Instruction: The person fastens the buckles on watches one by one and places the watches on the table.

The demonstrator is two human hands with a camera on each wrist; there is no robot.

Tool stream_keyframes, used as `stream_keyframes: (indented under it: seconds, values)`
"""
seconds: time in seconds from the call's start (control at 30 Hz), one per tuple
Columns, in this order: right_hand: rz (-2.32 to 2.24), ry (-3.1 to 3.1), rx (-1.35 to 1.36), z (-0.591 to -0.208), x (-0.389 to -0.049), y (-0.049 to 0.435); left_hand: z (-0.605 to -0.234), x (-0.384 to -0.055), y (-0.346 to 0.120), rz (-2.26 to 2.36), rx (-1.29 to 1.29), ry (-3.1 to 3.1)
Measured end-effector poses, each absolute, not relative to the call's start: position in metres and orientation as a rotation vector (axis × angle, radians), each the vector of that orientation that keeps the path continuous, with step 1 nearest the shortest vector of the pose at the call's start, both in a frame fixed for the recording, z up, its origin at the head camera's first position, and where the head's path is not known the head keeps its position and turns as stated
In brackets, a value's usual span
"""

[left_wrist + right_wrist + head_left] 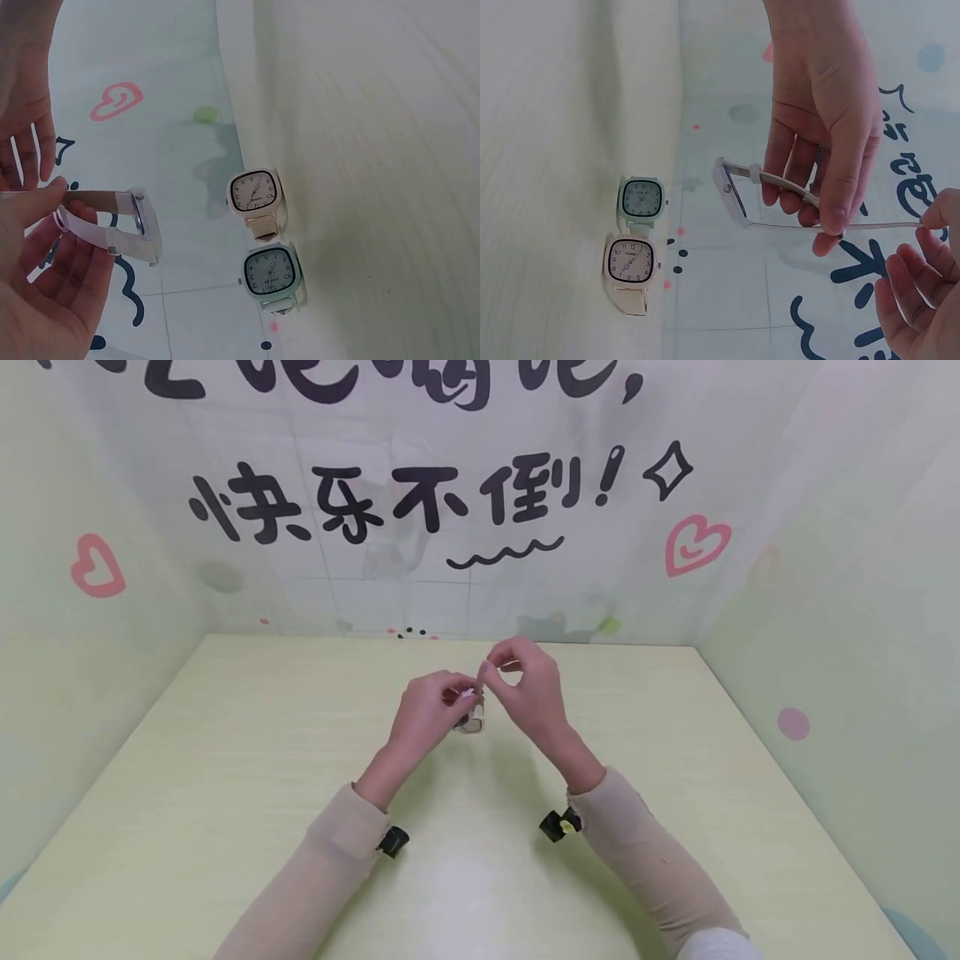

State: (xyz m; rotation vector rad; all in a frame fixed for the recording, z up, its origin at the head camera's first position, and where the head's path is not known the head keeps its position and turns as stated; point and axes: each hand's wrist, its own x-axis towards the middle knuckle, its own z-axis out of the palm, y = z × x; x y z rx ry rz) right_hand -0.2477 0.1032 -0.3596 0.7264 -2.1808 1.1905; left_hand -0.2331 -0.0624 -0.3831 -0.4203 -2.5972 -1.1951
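Observation:
A white wristwatch [151,229] is held up off the table, its case seen edge-on and its strap bent into a loop. My left hand [426,714] pinches the strap between thumb and fingertips, clearest in the right wrist view. From there the strap's thin end [885,226] runs straight across to my right hand [534,695], whose thumb and finger pinch its tip. Two square-faced watches lie close by: a beige watch [255,192] and a mint-green watch [271,271], side by side. The head view shows the beige one partly behind my left hand.
A pale wooden table [247,760] lies below both hands. Its back edge meets a printed white wall hanging [360,602] with lettering and hearts, and side walls rise left and right. Small black wrist cameras [393,842] hang by both sleeves.

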Motion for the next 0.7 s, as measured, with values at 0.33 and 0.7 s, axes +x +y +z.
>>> stream_keyframes:
  seconds: [0.33,0.7]
  values:
    - [1.205,-2.354,0.691,-0.367,-0.248,0.108,-0.382,-0.233,-0.063,-1.048,-0.435,-2.637]
    - [1.414,-2.354,0.688,-0.378,-0.25,0.109,-0.382,-0.235,-0.067,-1.196,-0.448,-2.642]
